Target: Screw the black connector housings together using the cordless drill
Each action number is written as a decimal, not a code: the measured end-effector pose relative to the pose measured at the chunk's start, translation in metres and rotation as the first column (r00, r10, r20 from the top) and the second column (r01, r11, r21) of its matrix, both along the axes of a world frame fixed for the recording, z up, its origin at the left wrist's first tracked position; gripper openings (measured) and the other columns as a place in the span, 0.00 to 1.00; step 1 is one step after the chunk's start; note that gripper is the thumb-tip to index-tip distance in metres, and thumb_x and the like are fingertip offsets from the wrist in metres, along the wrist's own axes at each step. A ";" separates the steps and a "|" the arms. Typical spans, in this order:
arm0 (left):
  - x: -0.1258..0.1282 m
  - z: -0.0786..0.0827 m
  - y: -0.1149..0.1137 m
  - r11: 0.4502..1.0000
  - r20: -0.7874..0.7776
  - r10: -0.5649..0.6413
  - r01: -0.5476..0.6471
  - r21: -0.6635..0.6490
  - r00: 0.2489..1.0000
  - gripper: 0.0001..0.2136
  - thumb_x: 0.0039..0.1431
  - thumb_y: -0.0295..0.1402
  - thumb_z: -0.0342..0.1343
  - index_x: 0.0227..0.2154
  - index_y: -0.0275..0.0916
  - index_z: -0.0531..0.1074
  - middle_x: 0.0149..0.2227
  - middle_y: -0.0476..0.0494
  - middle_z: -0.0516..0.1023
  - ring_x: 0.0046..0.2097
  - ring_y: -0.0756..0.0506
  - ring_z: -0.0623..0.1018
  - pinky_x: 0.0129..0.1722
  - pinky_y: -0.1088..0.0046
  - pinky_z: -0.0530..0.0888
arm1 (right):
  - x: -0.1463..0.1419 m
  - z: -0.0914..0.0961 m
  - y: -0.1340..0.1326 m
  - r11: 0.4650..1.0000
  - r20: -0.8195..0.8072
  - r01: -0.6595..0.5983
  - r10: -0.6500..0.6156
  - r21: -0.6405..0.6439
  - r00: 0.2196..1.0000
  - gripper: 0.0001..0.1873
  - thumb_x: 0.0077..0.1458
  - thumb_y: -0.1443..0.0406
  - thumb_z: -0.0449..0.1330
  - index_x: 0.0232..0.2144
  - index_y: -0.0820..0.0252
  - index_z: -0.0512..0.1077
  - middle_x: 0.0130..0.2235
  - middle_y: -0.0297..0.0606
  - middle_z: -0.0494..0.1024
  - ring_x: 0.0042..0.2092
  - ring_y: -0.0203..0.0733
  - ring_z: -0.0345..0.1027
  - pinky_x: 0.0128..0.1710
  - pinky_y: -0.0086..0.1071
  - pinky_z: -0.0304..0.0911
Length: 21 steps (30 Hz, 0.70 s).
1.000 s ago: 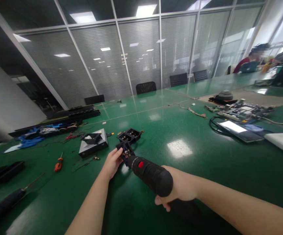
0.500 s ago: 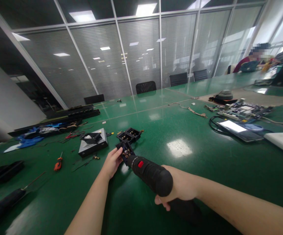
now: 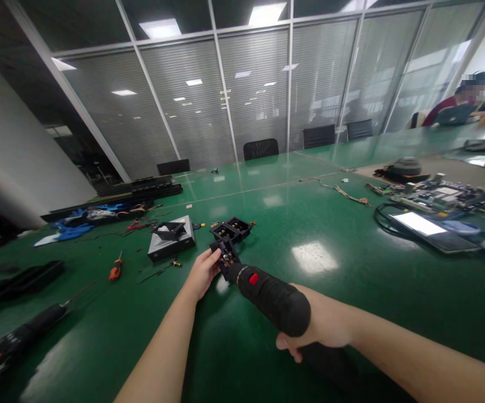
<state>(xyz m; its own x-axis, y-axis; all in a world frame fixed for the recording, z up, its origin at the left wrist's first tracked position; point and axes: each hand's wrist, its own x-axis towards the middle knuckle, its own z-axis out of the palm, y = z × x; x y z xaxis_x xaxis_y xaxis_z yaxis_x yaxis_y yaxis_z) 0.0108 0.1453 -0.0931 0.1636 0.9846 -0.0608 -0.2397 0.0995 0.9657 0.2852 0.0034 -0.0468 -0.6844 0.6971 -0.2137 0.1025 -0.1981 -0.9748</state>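
Head view, starting at the far left of the green bench (image 3: 364,291): a long black tool (image 3: 15,344) lies near the edge closest to us, with a flat black pouch (image 3: 19,280) a little beyond it. Farther back we see a blue cloth (image 3: 68,230) and a row of long black bars (image 3: 137,187) close to the glass wall. An orange screwdriver (image 3: 115,271) lies alone on the green surface. To its right stands a grey box (image 3: 171,244) with a black frame (image 3: 169,228) resting on top.

Our left grip (image 3: 203,274) reaches forward near the middle of the bench, its fingertips pinched on the left edge of a small black part (image 3: 224,258). That part is tipped up towards us and shows metal contacts inside. Whether it rests on the bench we cannot tell. Just behind it lies a black double tray (image 3: 231,228), apart from the left grip.

Our right grip (image 3: 326,327) is clenched around the rear of a black power screwdriver (image 3: 274,299) with a red button (image 3: 253,278) on top. The nose of the power screwdriver points into the small black part, and the bit itself is hidden.

Farther right, a loose cord (image 3: 343,191) trails across the bench. Beyond it lie a circuit board (image 3: 439,196) and a tablet (image 3: 427,226) with a lit screen. At the far right end another person (image 3: 446,109) sits at the bench.
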 end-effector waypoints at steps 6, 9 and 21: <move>0.000 0.001 0.000 1.000 0.000 -0.003 0.003 0.000 1.000 0.24 0.45 0.47 0.79 0.40 0.36 0.83 0.37 0.39 0.86 0.38 0.42 0.83 0.43 0.66 0.77 | 0.001 0.004 0.001 1.000 -0.007 -0.014 0.014 -0.002 1.000 0.16 0.47 0.62 0.76 0.27 0.63 0.73 0.24 0.34 0.79 0.25 0.36 0.74 0.27 0.27 0.70; 0.000 0.001 0.000 1.000 -0.004 -0.008 0.008 0.005 1.000 0.23 0.46 0.46 0.78 0.40 0.36 0.83 0.37 0.40 0.86 0.38 0.42 0.83 0.43 0.66 0.78 | 0.001 0.006 0.000 1.000 0.008 -0.021 0.021 -0.018 1.000 0.17 0.47 0.61 0.76 0.28 0.63 0.73 0.24 0.33 0.78 0.25 0.35 0.73 0.28 0.28 0.70; -0.002 -0.001 0.001 1.000 -0.022 -0.012 0.012 0.021 1.000 0.22 0.49 0.46 0.77 0.41 0.35 0.83 0.37 0.38 0.86 0.39 0.40 0.84 0.44 0.64 0.77 | 0.002 0.004 0.000 1.000 -0.020 -0.028 0.028 -0.013 0.999 0.21 0.46 0.57 0.78 0.30 0.62 0.72 0.25 0.34 0.78 0.26 0.37 0.73 0.29 0.29 0.69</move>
